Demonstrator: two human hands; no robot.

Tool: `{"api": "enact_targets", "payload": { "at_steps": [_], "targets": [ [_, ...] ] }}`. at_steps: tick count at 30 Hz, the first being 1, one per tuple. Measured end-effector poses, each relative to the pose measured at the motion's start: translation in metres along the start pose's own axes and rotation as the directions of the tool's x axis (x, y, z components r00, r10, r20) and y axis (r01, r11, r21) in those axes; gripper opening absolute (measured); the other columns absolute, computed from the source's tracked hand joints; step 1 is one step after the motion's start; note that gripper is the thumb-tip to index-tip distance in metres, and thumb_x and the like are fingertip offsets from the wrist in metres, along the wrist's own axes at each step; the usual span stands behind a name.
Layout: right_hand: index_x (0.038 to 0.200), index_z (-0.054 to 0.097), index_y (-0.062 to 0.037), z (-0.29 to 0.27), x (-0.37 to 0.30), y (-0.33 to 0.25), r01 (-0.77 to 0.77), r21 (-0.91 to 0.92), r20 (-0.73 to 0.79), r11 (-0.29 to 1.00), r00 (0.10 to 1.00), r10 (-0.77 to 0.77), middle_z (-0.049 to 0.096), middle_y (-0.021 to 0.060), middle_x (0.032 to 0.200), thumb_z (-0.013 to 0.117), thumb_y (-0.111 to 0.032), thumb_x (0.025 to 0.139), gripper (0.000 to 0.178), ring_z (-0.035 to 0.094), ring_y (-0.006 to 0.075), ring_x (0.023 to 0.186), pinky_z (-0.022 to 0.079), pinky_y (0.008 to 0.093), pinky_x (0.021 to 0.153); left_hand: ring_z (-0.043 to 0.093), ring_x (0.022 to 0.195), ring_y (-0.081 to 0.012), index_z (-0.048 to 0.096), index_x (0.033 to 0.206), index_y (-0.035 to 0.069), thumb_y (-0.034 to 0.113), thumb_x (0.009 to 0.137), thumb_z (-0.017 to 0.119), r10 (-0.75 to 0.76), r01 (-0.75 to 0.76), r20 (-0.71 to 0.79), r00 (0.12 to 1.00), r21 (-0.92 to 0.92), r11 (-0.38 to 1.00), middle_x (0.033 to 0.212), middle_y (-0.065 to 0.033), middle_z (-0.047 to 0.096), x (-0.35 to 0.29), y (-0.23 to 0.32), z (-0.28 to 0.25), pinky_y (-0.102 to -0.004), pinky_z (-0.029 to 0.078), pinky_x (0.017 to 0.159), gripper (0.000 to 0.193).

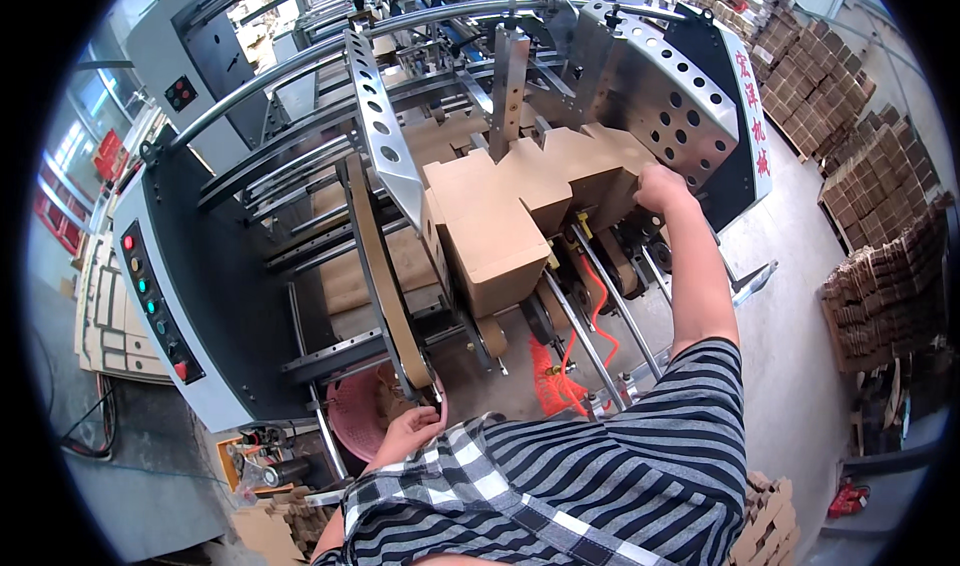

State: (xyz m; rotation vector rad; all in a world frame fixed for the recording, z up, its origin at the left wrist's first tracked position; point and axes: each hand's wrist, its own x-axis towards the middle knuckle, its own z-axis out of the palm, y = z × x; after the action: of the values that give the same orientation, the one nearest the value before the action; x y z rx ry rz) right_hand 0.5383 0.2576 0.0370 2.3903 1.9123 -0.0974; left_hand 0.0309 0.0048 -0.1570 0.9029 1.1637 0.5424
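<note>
While the right hand [662, 188] presses closed against the far right edge of the cardboard blank stack [520, 216] already loaded in the feeder [390, 146], the left hand [408, 431] hangs loosely open, empty, near the pink basket [352, 416]; squaring appears unfinished.

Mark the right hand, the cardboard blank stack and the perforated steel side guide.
right hand [662, 188], head view, back of the hand
cardboard blank stack [490, 226], head view, top sheet
perforated steel side guide [665, 101], head view, plate face between holes

Stack of flat brown cardboard blanks [500, 216], die-cut, notched edges, standing tilted in feeder, centre of frame.
</note>
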Motion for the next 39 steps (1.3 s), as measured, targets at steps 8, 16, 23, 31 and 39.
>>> {"api": "enact_targets", "payload": {
  "at_steps": [8, 16, 23, 31, 39],
  "targets": [
    [0.087, 0.07, -0.0081, 0.052, 0.014, -0.021, 0.201, 0.13, -0.136, 0.971, 0.974, -0.183, 0.067, 0.0147, 0.094, 0.053, -0.02, 0.079, 0.022, 0.063, 0.0328, 0.092, 0.051, 0.0421, 0.081, 0.06, 0.102, -0.0184, 0.049, 0.124, -0.008, 0.011, 0.085, 0.068, -0.021, 0.02, -0.009, 1.0, -0.05, 0.999, 0.114, -0.0148, 0.061, -0.002, -0.009, -0.001, -0.0273, 0.048, 0.087, 0.048],
    [0.091, 0.07, -0.0054, 0.061, 0.036, -0.03, 0.098, 0.087, -0.11, 0.991, 0.99, -0.088, 0.066, 0.0191, 0.099, 0.053, -0.014, 0.078, 0.023, 0.062, 0.0346, 0.097, 0.05, 0.0423, 0.085, 0.061, 0.098, -0.0162, 0.051, 0.122, -0.007, 0.012, 0.084, 0.07, -0.012, 0.01, -0.042, 0.999, -0.054, 0.999, 0.109, -0.0124, 0.062, -0.01, -0.003, 0.002, -0.026, 0.049, 0.082, 0.046],
    [0.09, 0.07, -0.0078, 0.037, 0.009, -0.048, 0.096, 0.144, -0.076, 0.985, 0.993, -0.086, 0.066, 0.0177, 0.099, 0.057, -0.016, 0.075, 0.022, 0.063, 0.0334, 0.096, 0.05, 0.0406, 0.084, 0.061, 0.097, -0.016, 0.051, 0.122, -0.008, 0.013, 0.084, 0.07, 0.054, -0.056, -0.046, 0.997, -0.04, 0.998, 0.109, -0.0129, 0.062, -0.006, -0.013, 0.002, -0.0264, 0.049, 0.082, 0.047],
    [0.087, 0.07, -0.0072, -0.002, -0.03, -0.067, 0.173, 0.257, -0.141, 0.951, 0.98, -0.14, 0.068, 0.0149, 0.091, 0.06, -0.017, 0.075, 0.019, 0.064, 0.0309, 0.088, 0.05, 0.0401, 0.079, 0.061, 0.095, -0.0151, 0.052, 0.121, -0.008, 0.015, 0.083, 0.071, 0.033, -0.036, -0.054, 0.998, -0.051, 0.998, 0.106, -0.0122, 0.063, -0.008, -0.011, 0.002, -0.0255, 0.049, 0.081, 0.048],
    [0.088, 0.07, -0.0045, -0.017, -0.134, -0.104, 0.416, 0.516, -0.003, 0.749, 0.875, -0.485, 0.067, 0.0148, 0.082, 0.062, -0.017, 0.076, 0.019, 0.065, 0.0295, 0.08, 0.051, 0.0363, 0.074, 0.059, 0.081, -0.01, 0.053, 0.119, -0.008, 0.016, 0.083, 0.069, 0.054, -0.051, -0.095, 0.994, 0.033, 0.998, 0.096, -0.008, 0.064, -0.015, 0.001, 0.01, -0.023, 0.048, 0.07, 0.046]
  ]
}}
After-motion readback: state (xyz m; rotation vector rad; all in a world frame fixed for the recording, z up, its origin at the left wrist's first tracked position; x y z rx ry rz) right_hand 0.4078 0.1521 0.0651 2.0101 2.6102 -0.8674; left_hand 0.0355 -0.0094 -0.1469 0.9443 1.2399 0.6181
